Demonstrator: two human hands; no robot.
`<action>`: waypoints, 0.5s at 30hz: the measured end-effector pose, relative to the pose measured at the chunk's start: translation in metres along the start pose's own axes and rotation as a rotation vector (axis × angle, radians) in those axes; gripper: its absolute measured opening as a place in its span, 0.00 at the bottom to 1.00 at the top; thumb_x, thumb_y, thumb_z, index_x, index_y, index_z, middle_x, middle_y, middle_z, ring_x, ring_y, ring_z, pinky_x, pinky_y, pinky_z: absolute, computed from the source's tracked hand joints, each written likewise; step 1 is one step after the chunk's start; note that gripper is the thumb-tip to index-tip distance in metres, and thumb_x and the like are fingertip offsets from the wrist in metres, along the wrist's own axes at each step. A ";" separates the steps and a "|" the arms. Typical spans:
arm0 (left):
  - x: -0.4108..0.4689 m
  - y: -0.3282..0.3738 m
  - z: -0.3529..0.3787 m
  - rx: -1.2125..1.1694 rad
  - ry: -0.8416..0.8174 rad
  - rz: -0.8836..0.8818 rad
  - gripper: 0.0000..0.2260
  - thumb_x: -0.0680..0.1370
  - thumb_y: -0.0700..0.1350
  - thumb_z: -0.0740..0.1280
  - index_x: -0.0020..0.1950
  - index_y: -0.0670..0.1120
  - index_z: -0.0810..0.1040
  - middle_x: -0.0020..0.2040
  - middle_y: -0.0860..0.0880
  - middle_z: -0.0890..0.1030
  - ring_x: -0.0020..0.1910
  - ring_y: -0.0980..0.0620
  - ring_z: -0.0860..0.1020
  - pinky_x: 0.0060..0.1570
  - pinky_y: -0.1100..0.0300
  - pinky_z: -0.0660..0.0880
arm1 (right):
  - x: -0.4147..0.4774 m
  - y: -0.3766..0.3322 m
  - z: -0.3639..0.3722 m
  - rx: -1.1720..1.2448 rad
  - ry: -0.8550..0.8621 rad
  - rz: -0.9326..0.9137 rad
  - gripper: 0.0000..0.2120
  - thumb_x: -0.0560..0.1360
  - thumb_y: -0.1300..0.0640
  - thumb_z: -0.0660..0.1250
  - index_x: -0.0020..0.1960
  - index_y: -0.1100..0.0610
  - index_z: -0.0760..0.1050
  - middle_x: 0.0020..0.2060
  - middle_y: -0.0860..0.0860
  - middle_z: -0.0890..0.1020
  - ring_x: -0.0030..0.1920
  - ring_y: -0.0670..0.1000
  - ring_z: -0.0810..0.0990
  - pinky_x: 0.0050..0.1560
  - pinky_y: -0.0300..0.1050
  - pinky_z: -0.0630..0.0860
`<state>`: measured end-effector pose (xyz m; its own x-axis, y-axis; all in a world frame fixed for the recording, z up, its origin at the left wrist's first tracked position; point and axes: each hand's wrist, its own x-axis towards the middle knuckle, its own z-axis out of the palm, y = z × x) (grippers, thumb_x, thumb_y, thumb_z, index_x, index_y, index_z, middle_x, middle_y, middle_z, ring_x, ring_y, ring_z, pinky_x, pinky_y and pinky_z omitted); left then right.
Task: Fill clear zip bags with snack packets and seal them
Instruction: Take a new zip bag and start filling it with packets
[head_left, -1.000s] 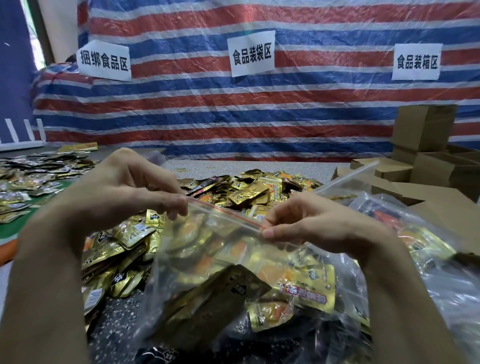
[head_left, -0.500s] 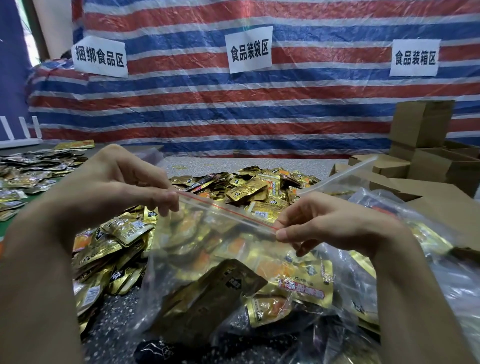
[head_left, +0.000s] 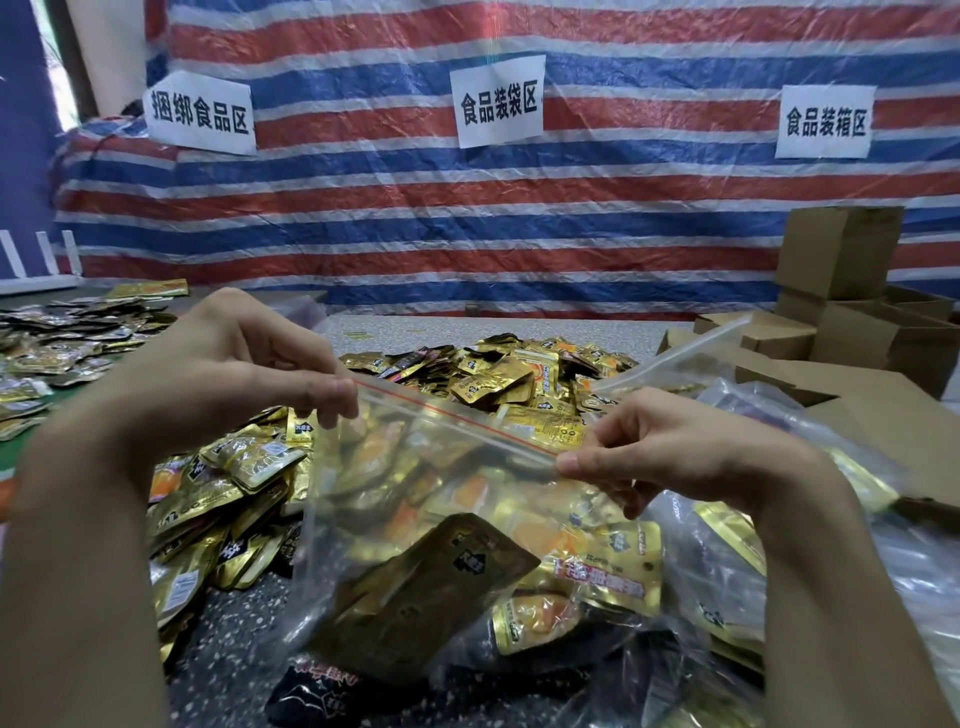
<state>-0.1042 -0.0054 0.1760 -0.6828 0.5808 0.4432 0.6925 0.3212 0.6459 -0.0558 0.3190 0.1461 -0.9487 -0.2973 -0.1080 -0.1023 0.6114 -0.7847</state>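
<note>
Clear plastic zip bag (head_left: 441, 519), packed with gold foil snack packets (head_left: 613, 566), is held up over a speckled grey table (head_left: 228, 654), close to the camera. A thin red zip strip (head_left: 457, 421) runs along its top edge, slanting down from left to right. The left hand (head_left: 218, 384) pinches the strip's left end between thumb and curled fingers. The right hand (head_left: 675, 452) pinches the strip's right end in the same way. The two hands are apart, one at each end of the bag's mouth. Whether the strip is pressed fully closed cannot be told.

Below the bag lies a black packet with red print (head_left: 317, 696). Just beside the bag on the right, more clear bags of packets (head_left: 727, 561) are heaped. Behind the hands, a loose pile of gold foil packets (head_left: 498, 379) covers the table. Farther left lies a flatter spread of packets (head_left: 57, 343). At the far right stand brown cardboard boxes (head_left: 841, 260), some stacked. At the back hangs a red, white and blue striped tarpaulin (head_left: 363, 223) under clear sheeting. It bears three white paper signs (head_left: 498, 104) with black Chinese characters.
</note>
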 end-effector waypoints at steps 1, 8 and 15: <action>0.000 0.000 0.000 0.000 -0.003 0.003 0.06 0.68 0.49 0.75 0.37 0.48 0.87 0.34 0.43 0.84 0.35 0.49 0.82 0.36 0.65 0.75 | -0.001 -0.001 0.000 -0.002 0.008 -0.001 0.26 0.62 0.41 0.74 0.38 0.65 0.77 0.29 0.53 0.75 0.31 0.51 0.75 0.36 0.43 0.76; 0.000 0.006 0.002 0.006 -0.001 0.066 0.12 0.67 0.59 0.73 0.38 0.50 0.87 0.34 0.45 0.84 0.36 0.48 0.81 0.37 0.57 0.77 | -0.001 -0.024 0.009 -0.197 0.180 -0.115 0.27 0.58 0.32 0.73 0.49 0.50 0.82 0.44 0.45 0.85 0.43 0.40 0.82 0.47 0.42 0.80; 0.004 0.016 0.013 0.105 -0.017 0.087 0.07 0.68 0.54 0.74 0.34 0.52 0.86 0.30 0.47 0.81 0.30 0.45 0.75 0.29 0.55 0.66 | 0.020 -0.061 0.056 -0.210 0.312 -0.447 0.12 0.75 0.46 0.73 0.55 0.51 0.82 0.46 0.42 0.84 0.47 0.40 0.82 0.49 0.40 0.81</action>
<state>-0.0926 0.0117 0.1802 -0.6155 0.6220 0.4840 0.7702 0.3446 0.5367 -0.0515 0.2351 0.1579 -0.8397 -0.3490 0.4160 -0.5400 0.6178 -0.5716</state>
